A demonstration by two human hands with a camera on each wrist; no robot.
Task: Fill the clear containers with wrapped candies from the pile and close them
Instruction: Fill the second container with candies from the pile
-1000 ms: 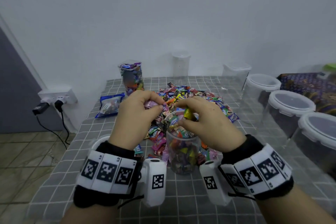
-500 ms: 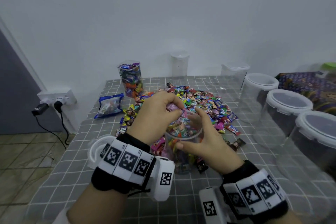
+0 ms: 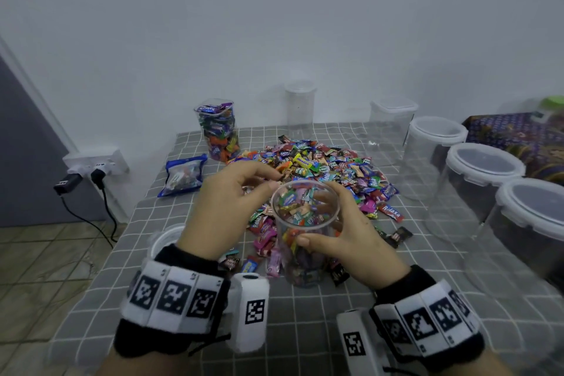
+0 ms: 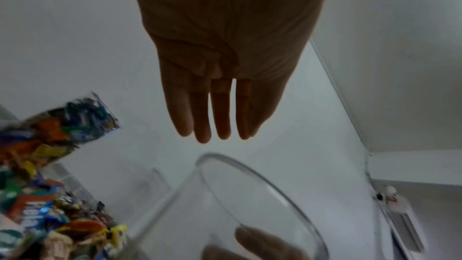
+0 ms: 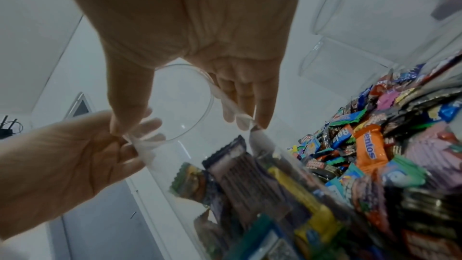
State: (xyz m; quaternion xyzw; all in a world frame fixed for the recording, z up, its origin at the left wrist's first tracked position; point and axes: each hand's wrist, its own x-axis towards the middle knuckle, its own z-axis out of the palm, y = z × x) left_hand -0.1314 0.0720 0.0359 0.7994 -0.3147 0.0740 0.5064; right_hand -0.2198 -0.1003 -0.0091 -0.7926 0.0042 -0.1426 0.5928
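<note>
A clear round container [image 3: 305,253], filled with wrapped candies almost to the rim, stands at the near edge of the candy pile [image 3: 332,168]. My right hand [image 3: 317,217] grips it just below the rim, thumb on the near side and fingers round the far side; the right wrist view shows that hand [image 5: 190,106] spanning the open mouth of the container [image 5: 225,165]. My left hand [image 3: 271,180] is at the rim's left side and holds nothing. In the left wrist view its fingers [image 4: 212,116] are straight above the rim [image 4: 250,181].
A candy-filled container [image 3: 218,131] and a blue bag [image 3: 183,175] are at the back left. A loose lid [image 3: 166,238] lies left of my left wrist. Empty containers stand at the back [image 3: 300,107] and along the right [image 3: 482,186]. Grey checked cloth [image 3: 305,330] covers the table.
Both hands were over the container's mouth, the right one with a yellow candy. The right hand has since dropped to the container's side and gripped it; the left hand drew back to the rim.
</note>
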